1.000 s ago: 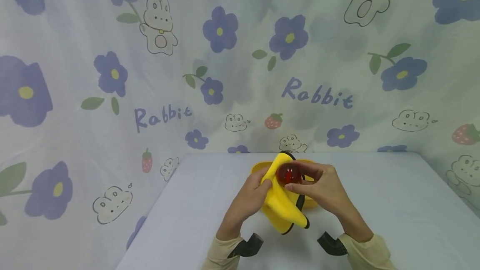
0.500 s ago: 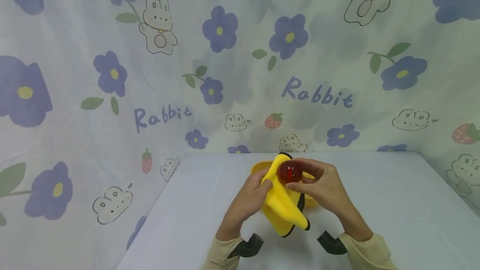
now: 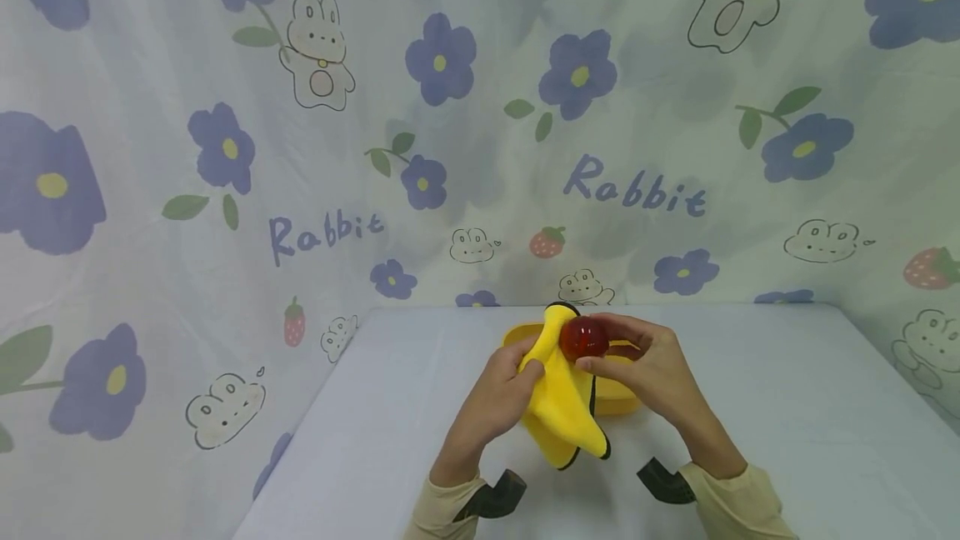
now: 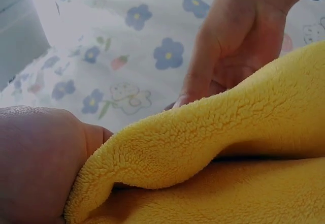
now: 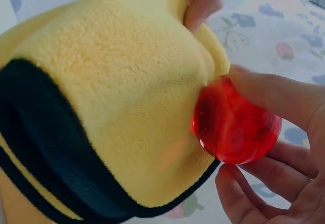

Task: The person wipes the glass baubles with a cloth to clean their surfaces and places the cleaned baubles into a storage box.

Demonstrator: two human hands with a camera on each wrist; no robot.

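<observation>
Wiping looks to be the step in hand: the right hand (image 3: 645, 369) pinches a red ball (image 3: 583, 337) in its fingertips above the surface (image 3: 787, 423), touching the yellow cloth (image 3: 562, 407) that the left hand (image 3: 495, 398) grips. Next, the ball likely needs turning against the cloth. Only the right wrist view shows the cloth's black trim (image 5: 45, 148) close up; a yellow dish (image 3: 622, 394) shows only from the head

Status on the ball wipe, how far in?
Done: the right hand has the red ball up off the table, and the left hand grips the yellow cloth.
In hand: cloth pressed against the ball's side.
Left: the ball's exposed face isn't covered yet; both things are yet to be put down.
</observation>
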